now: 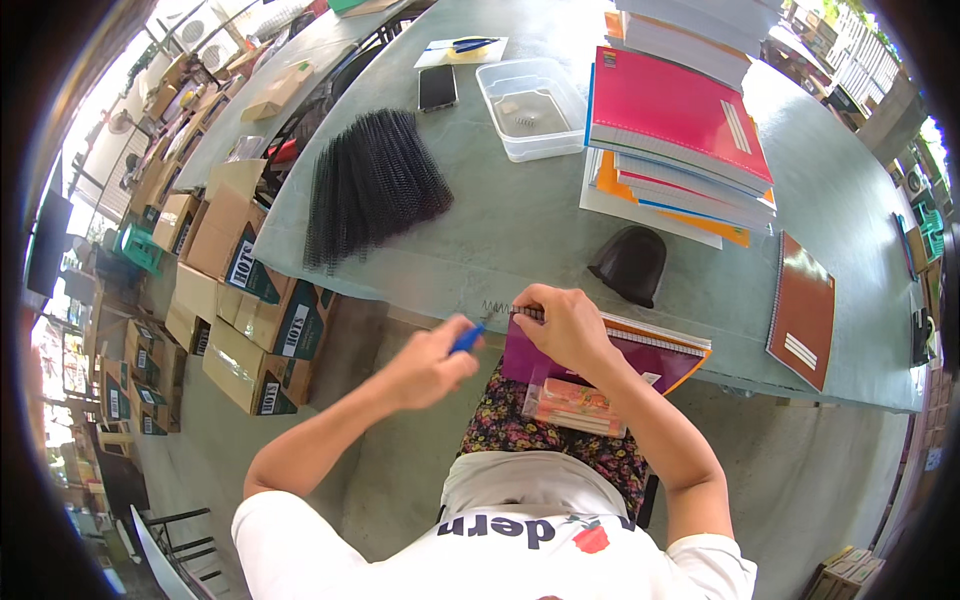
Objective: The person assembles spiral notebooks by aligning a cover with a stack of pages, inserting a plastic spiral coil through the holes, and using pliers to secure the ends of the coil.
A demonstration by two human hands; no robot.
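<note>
My left hand (432, 365) is closed around a small blue-handled tool (467, 338), whose kind I cannot make out. It hovers left of a purple notebook (640, 363) at the table's near edge. Bent over that notebook's far left corner, my right hand (565, 325) has its fingers closed on a black spiral binding coil (497, 307). A loose end of the coil sticks out past the corner toward the left. Orange-edged pages show along the notebook's right side. Below it, over my lap, lies a clear-wrapped pack with pink and orange print (575, 405).
Several black coils (375, 185) lie bunched at the left of the green table (480, 215). Beyond are a clear plastic tub (545, 150) and a phone (437, 88). A dark rounded object (632, 265), a notebook stack (680, 110) and a brown notebook (802, 310) occupy the right. Cartons (265, 340) stand leftward.
</note>
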